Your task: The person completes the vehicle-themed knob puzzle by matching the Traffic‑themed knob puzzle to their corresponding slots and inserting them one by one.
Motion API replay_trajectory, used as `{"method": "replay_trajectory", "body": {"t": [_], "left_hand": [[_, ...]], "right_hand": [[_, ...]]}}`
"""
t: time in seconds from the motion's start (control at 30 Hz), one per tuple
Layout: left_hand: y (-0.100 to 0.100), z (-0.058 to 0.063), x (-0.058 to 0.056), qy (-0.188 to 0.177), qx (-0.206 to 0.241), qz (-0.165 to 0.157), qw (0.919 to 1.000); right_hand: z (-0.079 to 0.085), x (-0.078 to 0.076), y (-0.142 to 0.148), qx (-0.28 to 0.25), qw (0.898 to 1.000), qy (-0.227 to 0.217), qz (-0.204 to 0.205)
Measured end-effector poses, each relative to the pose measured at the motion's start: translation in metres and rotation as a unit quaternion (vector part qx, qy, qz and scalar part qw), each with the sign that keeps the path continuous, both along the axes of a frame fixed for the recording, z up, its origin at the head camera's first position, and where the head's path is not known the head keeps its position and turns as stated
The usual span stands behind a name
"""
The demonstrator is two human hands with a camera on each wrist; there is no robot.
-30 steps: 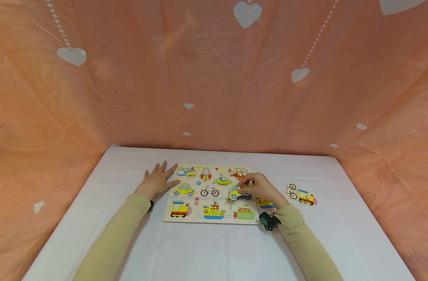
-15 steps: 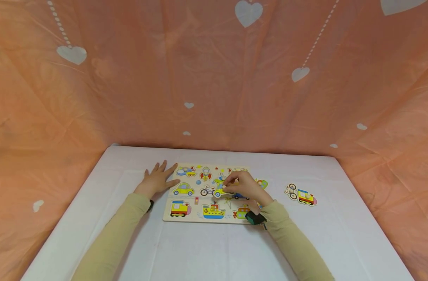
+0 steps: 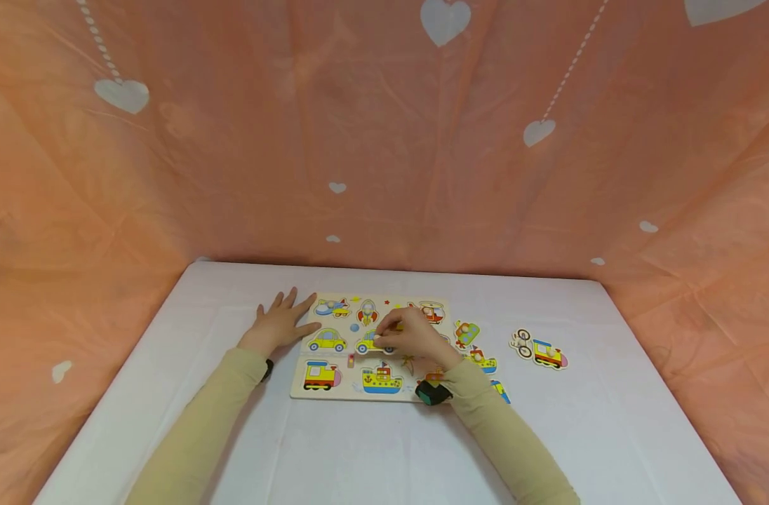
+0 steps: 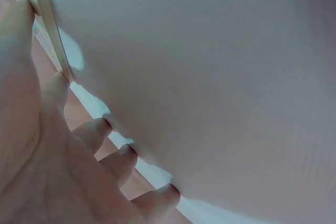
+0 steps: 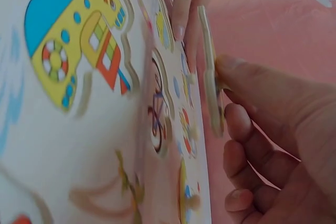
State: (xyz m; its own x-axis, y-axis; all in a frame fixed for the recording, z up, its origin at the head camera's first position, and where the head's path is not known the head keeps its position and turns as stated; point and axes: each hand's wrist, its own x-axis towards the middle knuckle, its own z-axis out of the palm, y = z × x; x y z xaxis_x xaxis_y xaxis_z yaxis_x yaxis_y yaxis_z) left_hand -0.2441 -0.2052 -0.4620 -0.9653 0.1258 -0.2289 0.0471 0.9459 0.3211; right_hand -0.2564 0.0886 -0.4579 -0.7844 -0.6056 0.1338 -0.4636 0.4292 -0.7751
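My right hand (image 3: 416, 337) pinches a yellow car puzzle piece (image 3: 364, 343) by its knob, above the middle row of the wooden puzzle board (image 3: 297, 387). In the right wrist view the car piece (image 5: 210, 72) is seen edge-on between thumb and fingers, clear of the board, with the bicycle recess (image 5: 157, 106) beside it. The board's printed car recess (image 3: 327, 341) lies just left of the held piece. My left hand (image 3: 276, 326) lies spread on the table, its thumb and index finger at the board's left edge. Plane (image 3: 332, 308), rocket (image 3: 368, 312) and helicopter (image 3: 432, 312) pieces sit in the top row.
Right of the board lie loose submarine (image 3: 466, 333) and ship (image 3: 483, 361) pieces. A blue-and-yellow piece (image 3: 501, 391) is partly under the right sleeve (image 3: 485, 414). Farther right, a bicycle piece (image 3: 521, 344) touches a train piece (image 3: 551, 354). A heart-patterned curtain (image 3: 384, 210) hangs behind the table.
My right hand has carried the car piece leftward across the board, from its right side to near the car recess. My left hand has stayed at the board's left edge.
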Motion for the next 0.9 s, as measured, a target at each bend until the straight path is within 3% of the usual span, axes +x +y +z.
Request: {"method": "replay_trajectory", "body": {"t": [0.9], "left_hand": [[-0.002, -0.002, -0.002, -0.005, -0.014, -0.008, 0.9999]], "right_hand": [[0.002, -0.002, -0.048, -0.018, 0.999, -0.040, -0.006]]}}
